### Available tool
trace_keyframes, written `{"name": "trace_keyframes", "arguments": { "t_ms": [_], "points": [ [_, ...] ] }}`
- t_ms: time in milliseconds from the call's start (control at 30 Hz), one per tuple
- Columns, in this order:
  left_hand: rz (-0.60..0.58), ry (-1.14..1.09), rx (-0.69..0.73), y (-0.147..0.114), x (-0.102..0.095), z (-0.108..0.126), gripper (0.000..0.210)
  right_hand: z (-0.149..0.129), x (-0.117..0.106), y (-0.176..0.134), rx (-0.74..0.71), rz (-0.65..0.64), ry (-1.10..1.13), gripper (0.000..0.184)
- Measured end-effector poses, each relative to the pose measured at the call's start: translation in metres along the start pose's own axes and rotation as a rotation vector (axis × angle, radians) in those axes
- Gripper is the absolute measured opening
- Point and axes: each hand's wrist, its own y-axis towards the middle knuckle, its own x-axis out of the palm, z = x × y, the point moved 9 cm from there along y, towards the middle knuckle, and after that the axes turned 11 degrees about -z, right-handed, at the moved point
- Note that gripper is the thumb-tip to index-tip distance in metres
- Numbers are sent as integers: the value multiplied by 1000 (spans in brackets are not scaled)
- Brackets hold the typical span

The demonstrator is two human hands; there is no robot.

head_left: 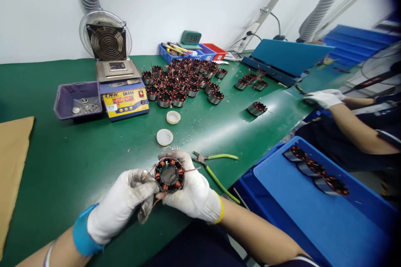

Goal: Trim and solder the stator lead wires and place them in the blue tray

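Note:
My right hand point(196, 190), in a white glove with a yellow cuff, is wrapped round a motor stator point(178, 181). The stator is a ring of copper coils with loose wire ends, its open face tilted up toward me. At its left edge, beside the wire ends, the gloved fingers of my left hand point(122, 200) are pinched together on it. Whether they grip the rim or a wire is hard to tell. Green-handled cutting pliers point(216, 157) lie spread on the table to the right of my hands. Two small white round caps point(164, 137) point(173, 117) sit beyond the stator.
A pile of stators point(175, 83) covers the table's middle back. To its left stand a solder pot point(125, 102) and a purple tray point(78, 100). A blue bin point(300, 208) with several stators is at right. Another person's gloved hand point(326, 98) works beyond it.

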Motion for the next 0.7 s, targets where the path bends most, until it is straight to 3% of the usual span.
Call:
{"name": "trace_keyframes", "arguments": {
  "t_ms": [167,233,333,400,500,633,700],
  "points": [
    [-8,129,90,3,0,19,36,5,-24,-10,105,107,231,85],
    [-15,225,49,5,0,18,38,2,-29,-11,102,134,294,80],
    [105,281,-36,5,-14,10,30,-1,-29,-13,126,128,339,80],
    [189,282,-15,3,-25,11,32,-1,-28,-14,188,108,319,80],
    [169,388,71,2,-25,20,23,-3,-35,-15,253,128,271,77],
    [59,434,159,4,-10,26,71,-5,-48,-15,295,187,189,76],
    [85,368,186,4,-10,25,64,-5,-45,-15,299,167,179,76]
  ]
}}
